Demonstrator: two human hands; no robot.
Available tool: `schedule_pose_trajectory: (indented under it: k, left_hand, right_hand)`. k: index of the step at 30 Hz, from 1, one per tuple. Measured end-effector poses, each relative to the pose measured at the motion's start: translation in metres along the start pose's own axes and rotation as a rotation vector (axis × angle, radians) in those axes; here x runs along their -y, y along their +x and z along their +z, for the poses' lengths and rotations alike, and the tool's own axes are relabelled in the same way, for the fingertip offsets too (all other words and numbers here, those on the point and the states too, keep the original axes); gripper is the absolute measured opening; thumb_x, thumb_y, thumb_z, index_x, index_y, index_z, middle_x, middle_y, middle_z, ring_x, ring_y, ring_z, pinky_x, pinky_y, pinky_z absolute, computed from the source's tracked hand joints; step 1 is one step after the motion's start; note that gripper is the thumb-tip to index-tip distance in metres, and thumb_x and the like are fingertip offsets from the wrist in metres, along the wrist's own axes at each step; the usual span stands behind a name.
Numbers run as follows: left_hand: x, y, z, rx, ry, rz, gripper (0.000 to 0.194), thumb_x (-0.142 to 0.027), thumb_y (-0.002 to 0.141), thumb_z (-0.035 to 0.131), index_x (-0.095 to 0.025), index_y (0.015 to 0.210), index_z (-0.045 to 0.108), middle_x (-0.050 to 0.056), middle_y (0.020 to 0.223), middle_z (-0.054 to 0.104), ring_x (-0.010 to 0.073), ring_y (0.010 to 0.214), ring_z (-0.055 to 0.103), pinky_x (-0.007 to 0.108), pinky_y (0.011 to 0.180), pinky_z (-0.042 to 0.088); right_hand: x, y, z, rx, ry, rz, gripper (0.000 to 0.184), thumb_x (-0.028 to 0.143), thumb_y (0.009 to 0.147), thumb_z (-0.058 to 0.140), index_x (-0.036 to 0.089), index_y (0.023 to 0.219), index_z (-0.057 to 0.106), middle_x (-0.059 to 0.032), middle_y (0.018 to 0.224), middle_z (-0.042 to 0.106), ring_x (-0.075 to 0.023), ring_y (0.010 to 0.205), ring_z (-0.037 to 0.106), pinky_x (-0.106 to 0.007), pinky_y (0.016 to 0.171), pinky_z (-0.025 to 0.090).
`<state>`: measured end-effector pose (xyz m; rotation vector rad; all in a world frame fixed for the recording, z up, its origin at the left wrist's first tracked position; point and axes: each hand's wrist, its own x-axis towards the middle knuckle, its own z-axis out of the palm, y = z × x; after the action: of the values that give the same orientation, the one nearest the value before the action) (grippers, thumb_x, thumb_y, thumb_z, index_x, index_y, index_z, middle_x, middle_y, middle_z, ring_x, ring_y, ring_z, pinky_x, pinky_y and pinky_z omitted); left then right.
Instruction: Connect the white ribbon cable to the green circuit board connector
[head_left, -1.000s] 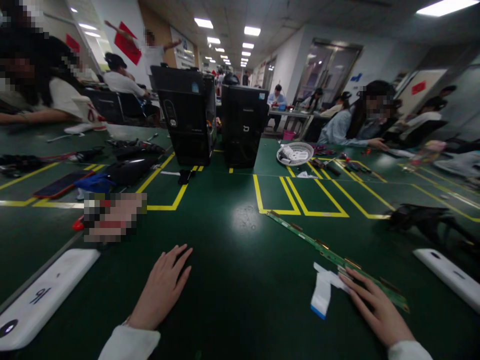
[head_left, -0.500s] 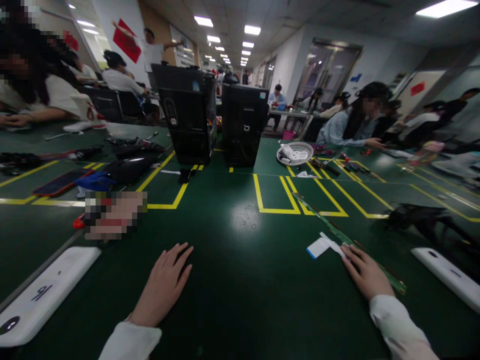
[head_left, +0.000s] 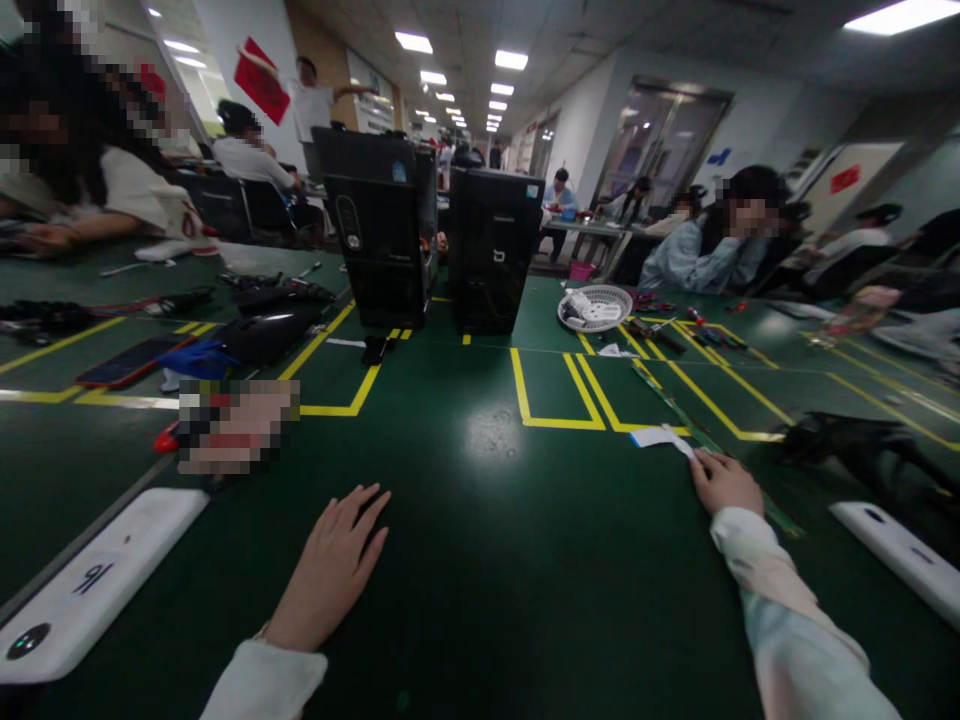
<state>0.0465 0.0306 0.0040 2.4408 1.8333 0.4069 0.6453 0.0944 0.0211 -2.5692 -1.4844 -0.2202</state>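
Note:
My left hand (head_left: 330,562) rests palm down on the green table (head_left: 480,590), fingers stretched out and nothing under them that I can see. To the right, my right hand (head_left: 729,484) is closed at the middle of a long, narrow green circuit board strip (head_left: 784,520). A white flat ribbon cable (head_left: 660,436) with a blue tip comes out from beside its fingertips, to the left of the strip. The strip is blurred and runs slantwise past the hand, its far end over the yellow tape lines. My right hand's fingertips are partly hidden.
White casings lie at left (head_left: 105,585) and right (head_left: 900,560). Two black computer towers (head_left: 487,250) stand ahead. A white basket (head_left: 595,308) with parts sits beyond the tape. Cables, a black part (head_left: 832,440) and tools lie on both sides. Other people sit around the table.
My right hand has moved forward, carrying the green strip and ribbon cable away from me. My left hand has stayed in place. A person at right has raised their hands to their head.

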Motion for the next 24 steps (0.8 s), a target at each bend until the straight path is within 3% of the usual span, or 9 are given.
schedule_pose_trajectory:
  k: [7,24]
  left_hand:
    - [-0.003,-0.001,-0.004,-0.002,-0.019,-0.020,0.051,-0.044,0.094,0.037,-0.024,0.140,0.045,0.009,0.146,0.045,0.0282,0.135,0.040,0.054,0.111,0.030]
    - [0.002,-0.001,-0.003,0.043,0.003,-0.020,0.052,-0.045,0.094,0.038,-0.024,0.141,0.042,0.009,0.148,0.042,0.0290,0.137,0.036,0.054,0.110,0.031]
  right_hand:
    - [0.019,0.016,-0.006,0.023,0.021,0.191,0.058,0.045,0.093,0.025,0.016,0.130,0.058,-0.0218,0.134,0.050,-0.0379,0.118,0.048,-0.052,0.089,0.039]
    - [0.020,0.018,-0.014,0.172,0.083,0.242,0.063,0.050,0.093,0.023,0.017,0.143,0.042,-0.0211,0.147,0.033,-0.0381,0.130,0.032,-0.054,0.095,0.028]
